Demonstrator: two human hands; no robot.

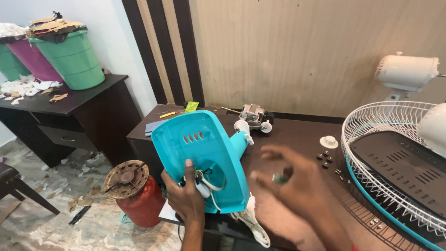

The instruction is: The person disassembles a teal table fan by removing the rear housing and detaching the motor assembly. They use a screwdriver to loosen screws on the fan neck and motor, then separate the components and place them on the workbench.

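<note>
Left hand clamps the turquoise fan base upright at 6 o'clock on the table; blurred right hand pinches a small green part. Motor lies detached at 12 o'clock, screws loose at 2, so the fan stands apart.

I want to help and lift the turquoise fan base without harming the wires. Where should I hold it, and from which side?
Probably grip the turquoise fan base by its upper rounded rim, coming from the left. That edge is bare, while the left hand and the white wires occupy its lower opening.
</note>
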